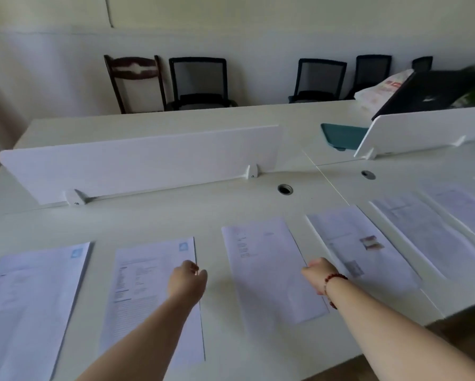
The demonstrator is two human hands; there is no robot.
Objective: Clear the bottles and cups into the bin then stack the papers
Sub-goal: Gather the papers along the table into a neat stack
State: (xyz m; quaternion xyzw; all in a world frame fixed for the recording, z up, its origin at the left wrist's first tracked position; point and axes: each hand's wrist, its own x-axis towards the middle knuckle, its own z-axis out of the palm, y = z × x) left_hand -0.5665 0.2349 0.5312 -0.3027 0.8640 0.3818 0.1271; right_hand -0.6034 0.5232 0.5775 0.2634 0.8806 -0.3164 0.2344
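Note:
Several printed papers lie in a row along the white desk (192, 213). From the left: a sheet with a blue logo (30, 303), a text sheet (145, 292), a middle sheet (266, 268), a sheet with small pictures (357, 254), and more sheets at the far right (429, 229). My left hand (187, 279) rests at the right edge of the text sheet, fingers curled. My right hand (317, 273), with a red bead bracelet on the wrist, is at the right edge of the middle sheet, fingers curled. No bottles, cups or bin are in view.
A low white divider (137, 163) runs across the desk behind the papers, a second divider (423, 130) at the right. Two cable holes (285, 189) sit in the desktop. A teal folder (341, 136), a black laptop (429, 94) and a bag lie beyond. Chairs line the wall.

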